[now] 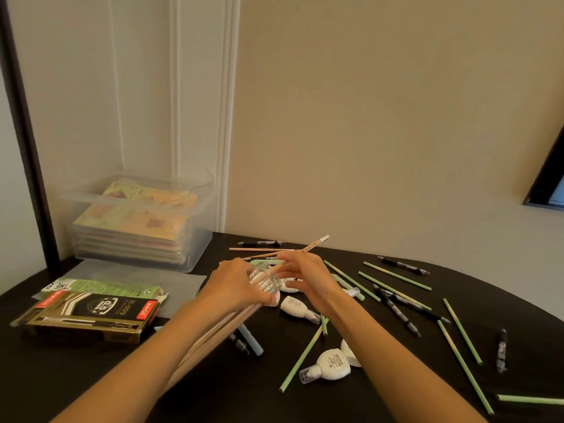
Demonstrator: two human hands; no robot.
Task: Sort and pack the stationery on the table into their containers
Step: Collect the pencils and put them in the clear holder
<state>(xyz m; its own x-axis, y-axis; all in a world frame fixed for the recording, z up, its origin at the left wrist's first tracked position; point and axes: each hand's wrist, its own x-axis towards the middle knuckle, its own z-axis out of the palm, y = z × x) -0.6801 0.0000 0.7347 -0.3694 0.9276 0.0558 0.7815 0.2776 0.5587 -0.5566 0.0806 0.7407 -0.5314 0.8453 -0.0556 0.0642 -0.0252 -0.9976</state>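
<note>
Both hands worked at the middle of the dark table.

- The left hand had its fingers curled round a clear jar, which was tipped on its side and lifted off the tabletop.
- A bundle of wooden pencils ran from under that hand toward 7 o'clock, along the forearm. Could not tell whether the same fingers gripped it.
- The right hand, touching the jar from 3 o'clock, pinched a single pencil. Its eraser end pointed to 1 o'clock and its lower end lay at the jar.

Around the hands:

- From 2 to 5 o'clock lay loose green pencils with black pens scattered among them.
- White correction bottles lay on their sides at 5 o'clock, one more just below the right wrist.
- At 9 o'clock was a black pen box, with a green carton touching its far side.
- At 10 o'clock, against the wall, stood a clear plastic bin holding a stack of flat packets.
</note>
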